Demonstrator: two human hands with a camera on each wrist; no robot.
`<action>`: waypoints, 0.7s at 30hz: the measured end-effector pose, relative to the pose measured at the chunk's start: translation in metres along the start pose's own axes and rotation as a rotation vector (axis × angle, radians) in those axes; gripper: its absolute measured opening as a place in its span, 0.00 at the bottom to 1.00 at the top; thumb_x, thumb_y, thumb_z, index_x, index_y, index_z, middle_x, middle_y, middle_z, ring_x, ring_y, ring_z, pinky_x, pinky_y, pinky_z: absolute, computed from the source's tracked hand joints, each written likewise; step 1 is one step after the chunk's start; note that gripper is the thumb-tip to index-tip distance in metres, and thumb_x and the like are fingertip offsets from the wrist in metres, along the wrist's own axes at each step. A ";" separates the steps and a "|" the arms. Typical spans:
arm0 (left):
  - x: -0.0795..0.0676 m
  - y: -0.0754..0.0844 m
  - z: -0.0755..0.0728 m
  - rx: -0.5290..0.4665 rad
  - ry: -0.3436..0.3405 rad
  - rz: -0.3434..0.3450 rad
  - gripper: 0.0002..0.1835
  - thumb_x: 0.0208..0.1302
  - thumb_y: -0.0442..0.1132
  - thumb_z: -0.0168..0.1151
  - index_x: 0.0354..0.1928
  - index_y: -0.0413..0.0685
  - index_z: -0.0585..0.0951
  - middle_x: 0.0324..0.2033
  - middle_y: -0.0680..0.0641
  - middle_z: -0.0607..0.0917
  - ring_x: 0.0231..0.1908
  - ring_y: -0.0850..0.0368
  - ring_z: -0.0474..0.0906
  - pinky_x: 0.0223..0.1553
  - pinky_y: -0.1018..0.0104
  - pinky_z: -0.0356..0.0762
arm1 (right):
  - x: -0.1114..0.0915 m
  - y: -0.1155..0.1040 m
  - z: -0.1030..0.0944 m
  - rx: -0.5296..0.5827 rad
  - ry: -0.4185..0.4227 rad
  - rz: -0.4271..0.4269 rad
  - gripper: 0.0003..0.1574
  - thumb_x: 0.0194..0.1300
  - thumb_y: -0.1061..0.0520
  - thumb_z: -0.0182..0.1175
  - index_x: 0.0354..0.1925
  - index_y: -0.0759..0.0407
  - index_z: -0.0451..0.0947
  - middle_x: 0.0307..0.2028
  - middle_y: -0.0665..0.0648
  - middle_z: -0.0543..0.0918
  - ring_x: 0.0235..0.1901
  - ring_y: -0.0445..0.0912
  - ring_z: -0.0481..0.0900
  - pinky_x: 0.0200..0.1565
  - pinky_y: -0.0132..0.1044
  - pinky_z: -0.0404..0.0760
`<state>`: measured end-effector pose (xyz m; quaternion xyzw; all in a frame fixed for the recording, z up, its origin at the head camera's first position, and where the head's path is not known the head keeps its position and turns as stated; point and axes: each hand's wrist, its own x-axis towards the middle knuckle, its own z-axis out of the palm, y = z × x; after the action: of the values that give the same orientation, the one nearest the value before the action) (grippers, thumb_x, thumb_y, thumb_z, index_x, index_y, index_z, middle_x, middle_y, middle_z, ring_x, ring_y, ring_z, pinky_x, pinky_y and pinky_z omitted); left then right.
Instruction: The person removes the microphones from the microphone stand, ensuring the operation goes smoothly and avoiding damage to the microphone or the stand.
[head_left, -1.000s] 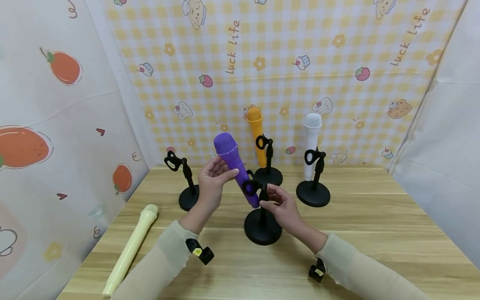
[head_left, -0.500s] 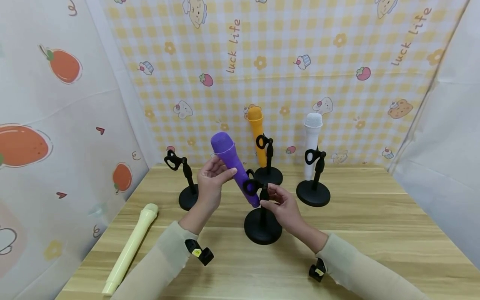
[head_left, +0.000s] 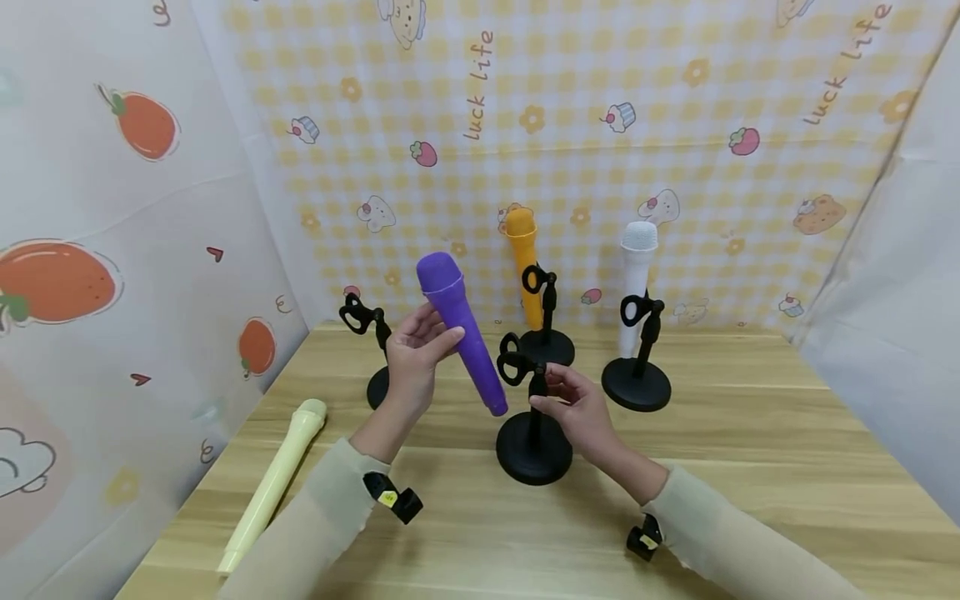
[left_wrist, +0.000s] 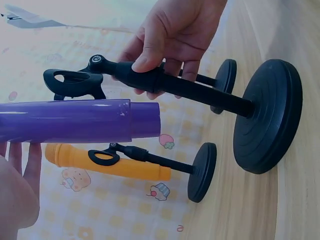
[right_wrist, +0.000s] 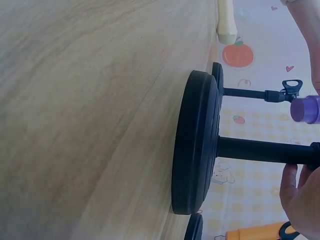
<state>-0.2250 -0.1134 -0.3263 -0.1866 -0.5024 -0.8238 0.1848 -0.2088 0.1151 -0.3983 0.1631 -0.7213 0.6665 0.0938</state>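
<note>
In the head view my left hand (head_left: pixel 414 354) grips a purple microphone (head_left: pixel 467 337) by its body. The microphone leans with its head up to the left and its tail down to the right. Its tail is beside the ring clip of a black microphone stand (head_left: pixel 534 450), apart from it. My right hand (head_left: pixel 581 408) pinches that stand's upright just below the clip, and the round base rests on the table. In the left wrist view the purple microphone (left_wrist: pixel 80 121) passes alongside the empty clip (left_wrist: pixel 75 82).
Behind, an orange microphone (head_left: pixel 522 242) and a white microphone (head_left: pixel 637 258) stand tilted in black stands. Another black stand (head_left: pixel 378 333) with a bare clip is at back left. A pale yellow microphone (head_left: pixel 273 487) lies on the table (head_left: pixel 450 533) at left.
The purple microphone has come out of the front stand's clip, shifting left of it in my left hand. My right hand keeps hold of the stand. The head view has shifted slightly.
</note>
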 end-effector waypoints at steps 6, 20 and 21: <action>-0.001 0.001 0.000 0.043 0.044 -0.035 0.21 0.56 0.23 0.66 0.53 0.38 0.80 0.39 0.46 0.86 0.36 0.57 0.83 0.34 0.65 0.83 | 0.001 0.000 -0.002 0.016 -0.009 0.003 0.23 0.57 0.68 0.68 0.52 0.64 0.77 0.44 0.63 0.77 0.45 0.54 0.79 0.43 0.35 0.82; -0.003 0.008 -0.005 0.130 0.080 -0.059 0.23 0.56 0.25 0.69 0.55 0.39 0.80 0.39 0.47 0.86 0.35 0.56 0.83 0.33 0.64 0.84 | -0.001 0.000 -0.002 0.029 0.007 -0.001 0.21 0.57 0.69 0.68 0.50 0.65 0.78 0.42 0.61 0.77 0.41 0.50 0.78 0.41 0.33 0.81; -0.003 0.009 -0.005 0.135 0.081 -0.063 0.23 0.56 0.25 0.69 0.56 0.39 0.80 0.38 0.47 0.86 0.35 0.56 0.83 0.33 0.64 0.84 | -0.001 -0.001 -0.002 0.028 0.008 0.001 0.21 0.57 0.69 0.68 0.50 0.64 0.78 0.43 0.61 0.77 0.41 0.50 0.78 0.41 0.33 0.81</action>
<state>-0.2184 -0.1216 -0.3237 -0.1240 -0.5547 -0.8002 0.1912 -0.2080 0.1175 -0.3977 0.1611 -0.7118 0.6772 0.0941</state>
